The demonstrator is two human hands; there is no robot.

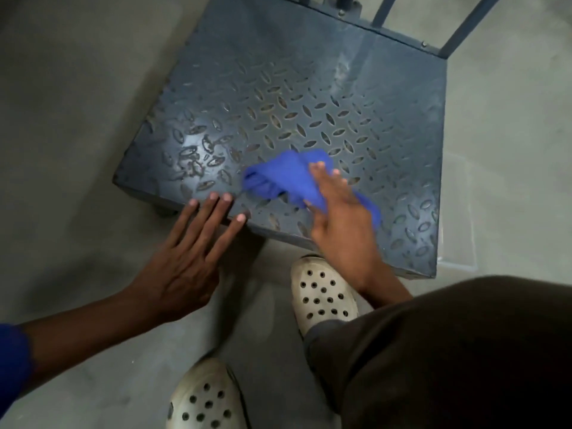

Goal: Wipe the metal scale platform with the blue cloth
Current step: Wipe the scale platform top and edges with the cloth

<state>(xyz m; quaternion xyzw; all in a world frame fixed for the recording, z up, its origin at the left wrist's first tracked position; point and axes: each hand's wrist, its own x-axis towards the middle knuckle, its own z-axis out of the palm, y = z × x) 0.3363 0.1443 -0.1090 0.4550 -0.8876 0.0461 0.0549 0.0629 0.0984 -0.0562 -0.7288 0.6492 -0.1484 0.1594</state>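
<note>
The metal scale platform (309,97) is a dark grey tread plate with raised oval ridges, sitting low on the floor. A crumpled blue cloth (278,178) lies on its near part. My right hand (340,218) presses down on the cloth, fingers spread over it and blurred. My left hand (185,258) is flat and open, fingertips resting on the platform's near edge, holding nothing.
Grey concrete floor (62,119) surrounds the platform. Dark metal posts (464,26) rise at its far edge. My two white perforated clogs (322,292) stand just in front of the platform, with my dark trouser leg (448,351) at the lower right.
</note>
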